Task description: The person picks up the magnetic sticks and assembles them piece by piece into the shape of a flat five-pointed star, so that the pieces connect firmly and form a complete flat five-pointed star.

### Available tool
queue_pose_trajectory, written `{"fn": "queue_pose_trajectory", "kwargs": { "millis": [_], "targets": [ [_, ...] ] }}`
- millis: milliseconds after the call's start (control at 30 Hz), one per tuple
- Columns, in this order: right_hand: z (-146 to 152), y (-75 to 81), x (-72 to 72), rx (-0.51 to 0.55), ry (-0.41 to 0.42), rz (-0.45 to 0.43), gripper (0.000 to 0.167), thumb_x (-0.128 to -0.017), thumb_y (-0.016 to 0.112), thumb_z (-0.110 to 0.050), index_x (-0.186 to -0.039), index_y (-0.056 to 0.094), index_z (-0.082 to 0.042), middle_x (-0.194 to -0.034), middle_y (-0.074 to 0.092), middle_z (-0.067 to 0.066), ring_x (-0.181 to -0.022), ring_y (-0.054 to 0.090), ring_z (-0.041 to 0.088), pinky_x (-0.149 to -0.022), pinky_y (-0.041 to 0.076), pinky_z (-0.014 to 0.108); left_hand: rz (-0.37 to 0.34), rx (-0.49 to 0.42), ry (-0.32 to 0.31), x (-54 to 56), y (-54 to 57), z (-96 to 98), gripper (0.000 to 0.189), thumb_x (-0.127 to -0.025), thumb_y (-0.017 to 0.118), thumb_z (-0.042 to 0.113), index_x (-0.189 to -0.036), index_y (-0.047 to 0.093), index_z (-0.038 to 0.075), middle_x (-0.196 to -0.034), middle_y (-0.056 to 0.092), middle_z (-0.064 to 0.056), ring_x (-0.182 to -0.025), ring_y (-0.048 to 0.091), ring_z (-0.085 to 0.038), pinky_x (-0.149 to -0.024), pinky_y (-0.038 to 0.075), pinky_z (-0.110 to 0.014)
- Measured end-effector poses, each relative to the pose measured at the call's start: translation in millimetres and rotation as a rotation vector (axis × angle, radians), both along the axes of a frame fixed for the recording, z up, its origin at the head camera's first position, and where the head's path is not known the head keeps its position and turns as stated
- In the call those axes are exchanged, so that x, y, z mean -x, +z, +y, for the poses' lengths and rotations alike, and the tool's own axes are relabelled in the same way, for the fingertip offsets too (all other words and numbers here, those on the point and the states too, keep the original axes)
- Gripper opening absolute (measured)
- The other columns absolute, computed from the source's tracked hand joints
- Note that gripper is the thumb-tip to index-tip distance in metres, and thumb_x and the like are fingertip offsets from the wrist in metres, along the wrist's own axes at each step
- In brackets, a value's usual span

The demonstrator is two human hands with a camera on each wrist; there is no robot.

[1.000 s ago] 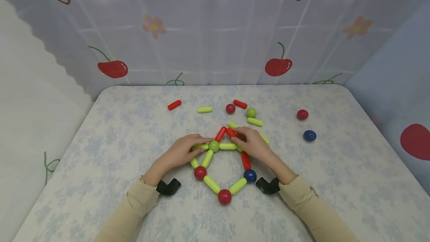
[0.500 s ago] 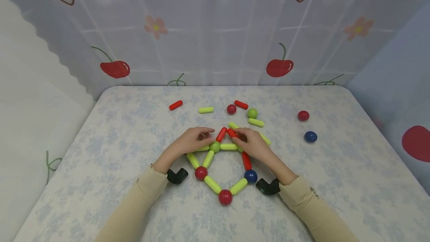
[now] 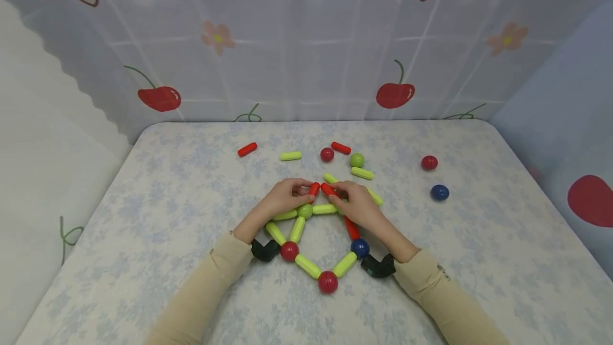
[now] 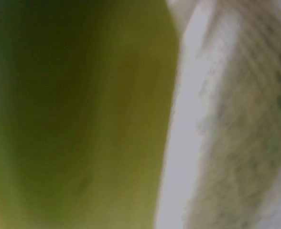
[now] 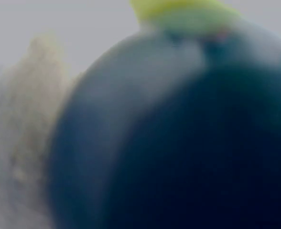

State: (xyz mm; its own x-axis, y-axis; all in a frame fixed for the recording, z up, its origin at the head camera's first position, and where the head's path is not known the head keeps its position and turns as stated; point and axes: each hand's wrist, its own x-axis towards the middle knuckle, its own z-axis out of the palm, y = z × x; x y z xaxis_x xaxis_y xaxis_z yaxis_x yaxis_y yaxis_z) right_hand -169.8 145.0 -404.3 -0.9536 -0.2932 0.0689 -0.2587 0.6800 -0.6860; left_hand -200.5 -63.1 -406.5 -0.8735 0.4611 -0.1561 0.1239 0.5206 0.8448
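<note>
Left hand [image 3: 287, 197]: thumb and fingers pinching left red rod [image 3: 314, 190], near 12 o'clock of rod-and-ball ring [image 3: 308, 267]. Right hand [image 3: 360, 202]: thumb and fingertips pinching right red rod [image 3: 328, 189], upper ends just beside each other. Ring's blue ball [image 3: 359, 248], 3 o'clock; lower red ball [image 3: 328, 282], 6 o'clock.

Red rods [image 3: 328, 189] look smooth plastic, the balls [image 3: 328, 282] glossy, the sleeves [image 3: 198, 292] matt cloth.

right wrist | blue ball [image 5: 145, 129]: large, blurred | yellow-green rod [image 5: 183, 12]: at ball's top edge
</note>
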Motion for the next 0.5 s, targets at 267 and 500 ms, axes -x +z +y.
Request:
{"fn": "queue_pose_trajectory", "kwargs": {
  "millis": [267,500],
  "targets": [
    [19,13.2,-0.6,-0.023,0.007,0.023,0.035,-0.091,0.063,-0.013,-0.121,0.059,0.004,-0.099,0.064,0.013,-0.086,0.060,0.023,-0.072,0.050,0.035,0.015,-0.008,0.012,-4.1,-2.6,0.2,0.040,-0.090,0.065,0.021,-0.126,0.059,0.005,-0.096,0.064,-0.004,-0.087,0.058,-0.016,-0.075,0.047,-0.030],
    [117,47.9,-4.1,-0.223,-0.192,0.123,0.040,-0.093,0.060,-0.014,-0.125,0.052,0.010,-0.109,0.055,0.027,-0.097,0.053,0.040,-0.078,0.044,0.052,0.046,0.002,0.048,-8.7,-3.6,-2.9,0.037,-0.089,0.066,0.017,-0.123,0.061,0.003,-0.094,0.065,-0.003,-0.085,0.059,-0.015,-0.075,0.047,-0.029]
  ]
}}
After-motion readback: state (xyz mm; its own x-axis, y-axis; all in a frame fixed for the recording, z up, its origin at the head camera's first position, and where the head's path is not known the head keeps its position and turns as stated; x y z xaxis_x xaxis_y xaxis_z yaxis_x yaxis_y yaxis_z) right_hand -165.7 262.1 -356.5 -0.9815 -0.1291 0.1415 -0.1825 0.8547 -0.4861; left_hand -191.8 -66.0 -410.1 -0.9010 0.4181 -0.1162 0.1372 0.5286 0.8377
